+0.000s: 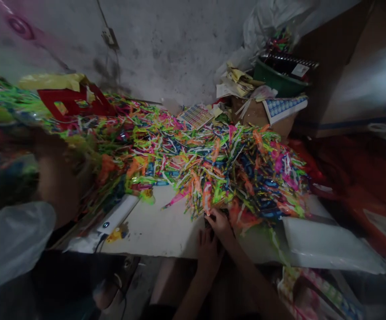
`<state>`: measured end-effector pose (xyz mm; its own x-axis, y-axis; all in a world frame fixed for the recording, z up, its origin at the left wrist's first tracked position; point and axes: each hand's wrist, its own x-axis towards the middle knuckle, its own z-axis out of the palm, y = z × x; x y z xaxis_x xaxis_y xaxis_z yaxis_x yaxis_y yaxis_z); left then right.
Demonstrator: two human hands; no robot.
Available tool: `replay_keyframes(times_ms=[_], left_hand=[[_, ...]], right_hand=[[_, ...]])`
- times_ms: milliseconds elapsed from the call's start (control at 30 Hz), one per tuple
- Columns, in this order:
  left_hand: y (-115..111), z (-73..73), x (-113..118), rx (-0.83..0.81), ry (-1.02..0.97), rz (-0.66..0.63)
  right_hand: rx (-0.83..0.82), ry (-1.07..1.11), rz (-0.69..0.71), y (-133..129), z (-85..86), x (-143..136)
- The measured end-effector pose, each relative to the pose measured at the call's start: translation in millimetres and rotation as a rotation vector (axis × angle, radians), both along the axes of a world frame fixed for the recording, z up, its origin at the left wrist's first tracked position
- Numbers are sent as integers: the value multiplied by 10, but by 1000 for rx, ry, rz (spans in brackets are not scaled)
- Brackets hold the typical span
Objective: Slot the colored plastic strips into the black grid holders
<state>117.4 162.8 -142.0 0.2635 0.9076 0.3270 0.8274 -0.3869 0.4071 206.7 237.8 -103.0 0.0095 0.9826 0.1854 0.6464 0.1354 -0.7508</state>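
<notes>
A large heap of small, thin, brightly coloured plastic pieces (199, 151) covers the back of the white table (156, 222); their exact kind is hard to make out. At the near edge of the heap, my right hand (221, 224) pinches the lower end of an orange-pink and white plastic piece (207, 198). Just below it lies my left hand (208, 251), its fingers stretched out by the table edge and touching no piece that I can make out. Something dark, partly hidden by my hands, sits between them.
At left, another person's arm (56, 173) reaches over the pile. A white power strip (119, 215) lies on the table, near a red crate (76, 104). At right are a white plastic packet (326, 242), a green basin (276, 78) on a cardboard box, and red bags (363, 178).
</notes>
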Motion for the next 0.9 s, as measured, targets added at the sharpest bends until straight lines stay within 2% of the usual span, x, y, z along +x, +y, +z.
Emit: replay_keyframes(times_ms=[133,233,300,367,467,567,667,700,767,833,900], left_hand=[[1,3,-8,-21,-55,28],[7,18,-89,-57,-228,-3],[18,10,-183,-90,-384,3],[39,-17,-302,-105,-496,63],[120,-53,-537,-86,-530,153],[301,8,-851,-33,-514,235],[601,193,-1178,20,-449,293],[719,266,-1269,18,-338,322],[960,396,-1403,-61,-89,411],[1172,483,-1470,-185,73,407],[1314,526,-1491,-267,140,355]], right_hand=[[-10,-60,0,29,9,-66],[-6,-62,-5,34,-24,-57],[-12,-56,-8,35,-64,-40],[-7,-28,-13,27,-106,-33],[55,82,-34,-33,-138,-41],[158,159,-55,-160,-117,-27],[215,111,-68,-317,-99,64],[221,85,-77,-367,-109,112],[220,42,-88,-454,-157,222],[208,15,-93,-522,-236,330],[196,2,-110,-573,-325,414]])
